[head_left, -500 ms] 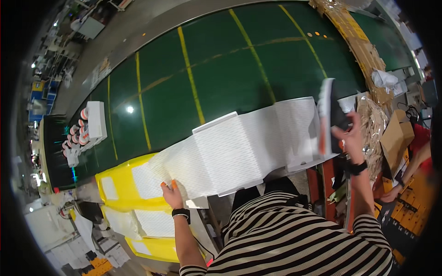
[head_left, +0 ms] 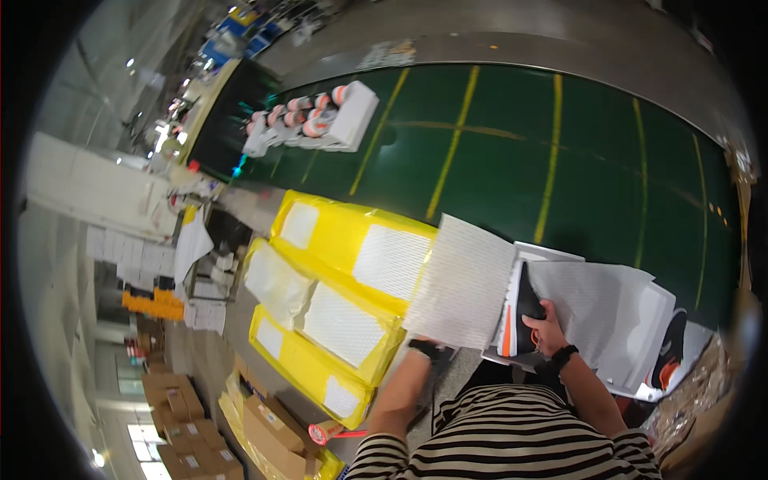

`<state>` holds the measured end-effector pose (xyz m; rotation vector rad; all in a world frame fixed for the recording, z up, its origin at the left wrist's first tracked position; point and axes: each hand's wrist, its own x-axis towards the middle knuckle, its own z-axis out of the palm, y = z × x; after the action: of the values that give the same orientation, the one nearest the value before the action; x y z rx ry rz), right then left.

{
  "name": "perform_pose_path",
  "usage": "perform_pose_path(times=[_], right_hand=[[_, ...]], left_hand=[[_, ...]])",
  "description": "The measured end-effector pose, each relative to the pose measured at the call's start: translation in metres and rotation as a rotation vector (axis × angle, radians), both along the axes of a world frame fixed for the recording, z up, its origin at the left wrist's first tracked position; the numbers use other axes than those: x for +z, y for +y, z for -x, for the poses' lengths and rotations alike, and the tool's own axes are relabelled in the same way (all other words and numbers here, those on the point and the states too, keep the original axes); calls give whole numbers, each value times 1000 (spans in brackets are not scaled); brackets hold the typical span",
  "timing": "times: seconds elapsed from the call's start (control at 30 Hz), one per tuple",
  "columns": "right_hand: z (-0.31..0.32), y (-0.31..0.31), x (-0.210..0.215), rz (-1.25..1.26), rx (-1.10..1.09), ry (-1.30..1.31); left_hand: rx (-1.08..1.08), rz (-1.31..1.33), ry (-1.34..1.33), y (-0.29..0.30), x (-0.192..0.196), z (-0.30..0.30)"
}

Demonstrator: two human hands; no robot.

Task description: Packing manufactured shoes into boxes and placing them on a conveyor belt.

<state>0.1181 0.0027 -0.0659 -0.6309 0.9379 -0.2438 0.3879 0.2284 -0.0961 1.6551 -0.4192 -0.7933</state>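
My right hand (head_left: pixel 547 328) grips a black shoe (head_left: pixel 528 302) with a white sole and orange accents. It stands on its side at the left end of an open white shoebox (head_left: pixel 658 324). White tissue paper (head_left: pixel 588 292) spreads over the box, right of the shoe. A textured white sheet (head_left: pixel 464 280) slants up beside the box on the left. My left forearm (head_left: pixel 400 384) reaches to its lower edge, and the sheet hides the fingers of that hand. A second black shoe (head_left: pixel 670 348) lies at the right end of the box.
Yellow-wrapped packs (head_left: pixel 336 240) of white sheets lie to the left. A green conveyor belt (head_left: pixel 512 176) runs behind the box. On its far left sit white boxes (head_left: pixel 352 120) with several shoes. A tape roll (head_left: pixel 322 433) and cardboard boxes (head_left: pixel 272 432) are low at left.
My view has swung left. The shoe in my right hand has moved left, from the right end to the box's left end. My left hand has gone behind the sheet, which now stands raised.
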Motion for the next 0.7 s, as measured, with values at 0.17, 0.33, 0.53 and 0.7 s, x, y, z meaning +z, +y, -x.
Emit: perform_pose_path(times=[0.17, 0.33, 0.53, 0.7], right_hand=[[15, 5, -21, 301, 139, 77], [81, -25, 34, 424, 266, -24], [253, -69, -3, 1239, -119, 864], [353, -41, 6, 1385, -165, 1268]], left_hand=[[-219, 124, 52, -49, 30, 75], [-546, 153, -124, -117, 104, 110], [-1167, -448, -578, -209, 70, 198], [-954, -12, -721, -195, 86, 187]])
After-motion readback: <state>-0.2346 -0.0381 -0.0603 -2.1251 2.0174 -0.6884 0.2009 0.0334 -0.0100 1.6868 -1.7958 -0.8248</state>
